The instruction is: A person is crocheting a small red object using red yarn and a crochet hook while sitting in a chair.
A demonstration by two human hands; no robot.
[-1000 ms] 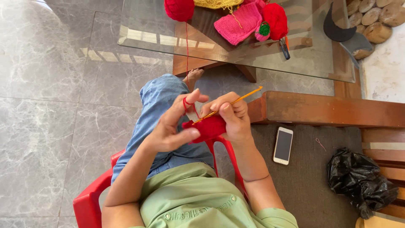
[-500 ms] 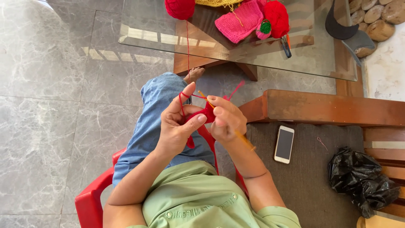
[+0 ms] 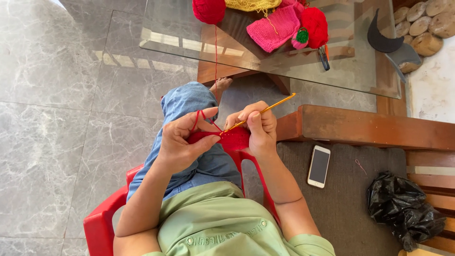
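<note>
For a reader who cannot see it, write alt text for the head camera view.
Seen from above, a person on a red plastic chair crochets a red yarn piece: left hand grips it, right hand works a yellow crochet hook. A strand rises to a red yarn ball on a glass table.

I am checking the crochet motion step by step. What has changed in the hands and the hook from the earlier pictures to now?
The right hand has swung the yellow crochet hook back up, so its handle points up and to the right again; half a second ago it pointed down. The left hand still pinches the red crochet piece, yarn over its finger. The phone, the black bag and the red yarn ball have not moved.
</note>
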